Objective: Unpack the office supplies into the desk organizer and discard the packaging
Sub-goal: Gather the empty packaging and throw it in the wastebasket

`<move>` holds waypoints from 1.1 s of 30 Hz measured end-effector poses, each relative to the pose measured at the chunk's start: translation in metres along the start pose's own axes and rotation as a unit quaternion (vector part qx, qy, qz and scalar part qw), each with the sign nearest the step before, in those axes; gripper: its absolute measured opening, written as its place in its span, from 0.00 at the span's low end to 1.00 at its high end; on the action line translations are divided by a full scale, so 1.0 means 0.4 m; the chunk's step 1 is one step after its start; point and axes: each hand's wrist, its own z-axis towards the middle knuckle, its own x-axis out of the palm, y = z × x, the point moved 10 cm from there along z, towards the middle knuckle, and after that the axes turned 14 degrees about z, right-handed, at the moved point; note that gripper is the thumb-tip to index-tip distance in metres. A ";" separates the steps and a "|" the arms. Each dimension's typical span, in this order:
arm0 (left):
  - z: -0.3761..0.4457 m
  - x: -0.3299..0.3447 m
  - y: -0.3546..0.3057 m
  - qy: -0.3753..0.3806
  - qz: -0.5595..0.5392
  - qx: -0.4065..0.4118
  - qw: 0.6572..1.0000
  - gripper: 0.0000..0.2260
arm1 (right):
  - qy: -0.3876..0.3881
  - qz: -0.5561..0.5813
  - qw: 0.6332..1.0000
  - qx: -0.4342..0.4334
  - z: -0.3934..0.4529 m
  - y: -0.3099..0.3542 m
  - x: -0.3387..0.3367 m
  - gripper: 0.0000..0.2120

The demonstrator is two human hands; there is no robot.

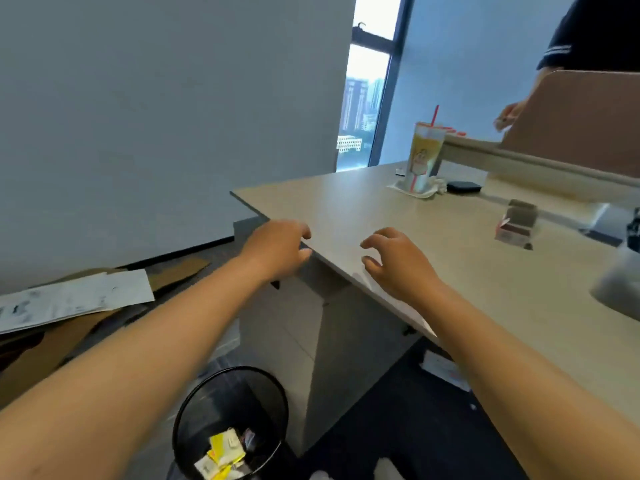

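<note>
The desk [433, 237] is carrying a small opened box [516, 226] near its far right edge, well apart from both hands. The left hand [277, 251] and right hand [398, 261] are hovering at the near edge, loosely curled, grasping nothing. The bin [194, 410] below is holding yellow packaging [221, 452]. I think a hurried reach could be tipping the drink cup [424, 157]. No writing is readable; the cup is showing only a cartoon figure.

Drink cup [425, 157] with straw, dark case [463, 186] nearby.
</note>
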 end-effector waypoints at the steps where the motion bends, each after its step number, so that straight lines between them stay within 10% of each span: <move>1: 0.022 -0.001 -0.053 0.000 -0.007 0.014 1.000 0.17 | -0.016 -0.003 1.000 0.018 -0.010 -0.048 -0.041 0.16; 17: 0.392 0.188 -0.642 0.050 -0.082 0.144 0.985 0.21 | -0.218 0.074 0.935 0.270 -0.032 -0.724 -0.373 0.33; 27: 0.567 0.267 -0.655 0.077 -0.103 0.145 0.981 0.22 | -0.196 -0.031 0.938 0.284 0.159 -0.850 -0.372 0.50; 33: 0.637 0.286 -0.664 0.085 -0.138 0.152 0.975 0.22 | -0.189 -0.038 0.932 0.307 0.193 -0.905 -0.370 0.40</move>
